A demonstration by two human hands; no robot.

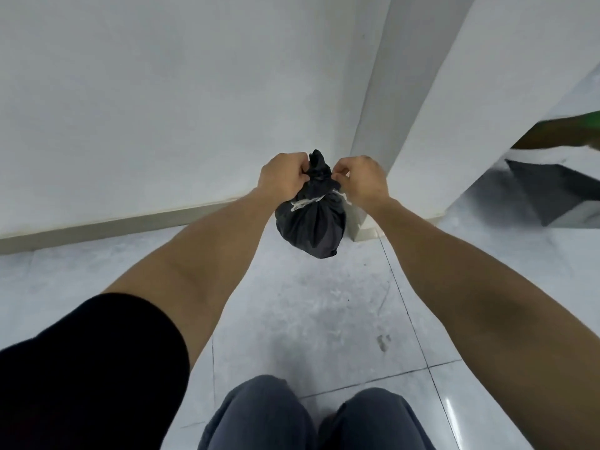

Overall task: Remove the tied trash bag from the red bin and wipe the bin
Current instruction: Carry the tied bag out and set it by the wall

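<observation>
Above grey-trousered knees [259, 414], both hands [324, 180] pinch the tied black bag [310, 224] beside a white pillar [373, 125].

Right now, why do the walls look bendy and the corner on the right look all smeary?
In the head view, the wide lens bows the wall and stretches the arms toward the edges. The dark shape at far right is smeared by motion blur. The trash bag, pinched by left hand and right hand, stays fairly sharp. A glare streak shines on the floor.
</observation>
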